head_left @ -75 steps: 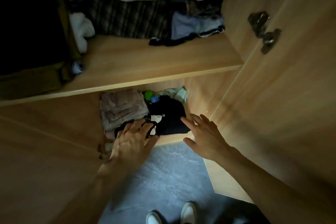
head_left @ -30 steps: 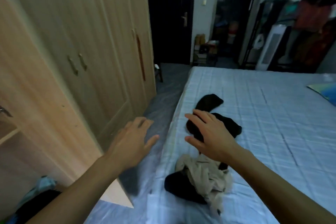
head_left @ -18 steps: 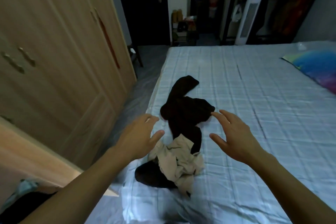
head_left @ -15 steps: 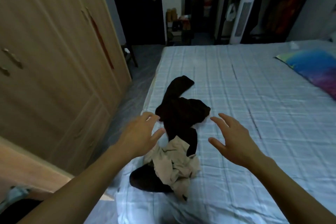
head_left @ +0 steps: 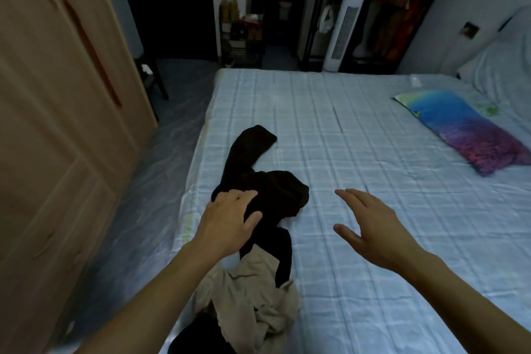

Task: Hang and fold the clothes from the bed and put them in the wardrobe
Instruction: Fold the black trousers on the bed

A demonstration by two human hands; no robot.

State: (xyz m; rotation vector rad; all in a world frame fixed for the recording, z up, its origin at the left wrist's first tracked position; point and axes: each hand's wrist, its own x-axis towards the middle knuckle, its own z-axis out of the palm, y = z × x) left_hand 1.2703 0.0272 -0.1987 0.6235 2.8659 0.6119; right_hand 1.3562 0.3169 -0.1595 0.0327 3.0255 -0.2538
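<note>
Neither of my hands has hold of anything: my left hand (head_left: 227, 220) is spread with fingers relaxed, lying over the near part of the crumpled black garment (head_left: 267, 190), though I cannot tell whether it touches the cloth. My right hand (head_left: 370, 224) hovers open, palm down, fingers slightly spread, above bare sheet just beside the garment. That black garment lies near the left edge of the bed with the pale blue checked sheet (head_left: 359, 152), one end reaching toward the far edge. A rumpled beige garment (head_left: 255, 296) lies partly over it, closer to me. A blue and purple pillow (head_left: 462, 126) rests toward the right edge. The closed light wooden wardrobe (head_left: 57, 123) stands on my left.
</note>
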